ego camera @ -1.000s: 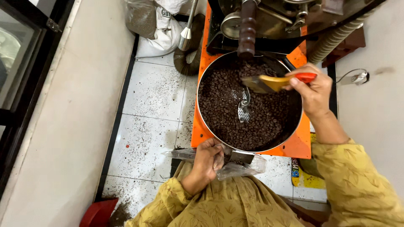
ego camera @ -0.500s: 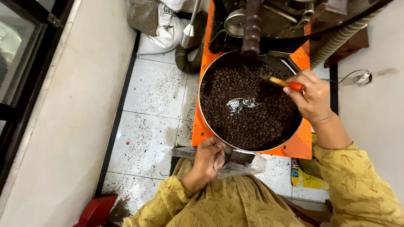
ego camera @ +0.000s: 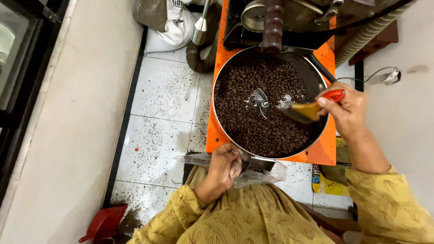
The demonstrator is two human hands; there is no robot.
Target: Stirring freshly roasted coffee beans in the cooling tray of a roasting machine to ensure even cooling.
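Right hand (ego camera: pixel 348 108) curled tight around a red-handled brush (ego camera: pixel 312 108), bristles down in the coffee beans (ego camera: pixel 253 113) on the right side of the round metal cooling tray (ego camera: pixel 224 72). Left hand (ego camera: pixel 224 167) pinches a clear plastic bag (ego camera: pixel 257 174) at the tray's near rim, under the chute. Orange roaster frame (ego camera: pixel 323 151) below; red dustpan (ego camera: pixel 104 223) on the tiled floor (ego camera: pixel 162 95).

Two hands, one brush (ego camera: pixel 312 108), one round tray (ego camera: pixel 316 77), one plastic bag (ego camera: pixel 262 174), one red dustpan (ego camera: pixel 105 223)
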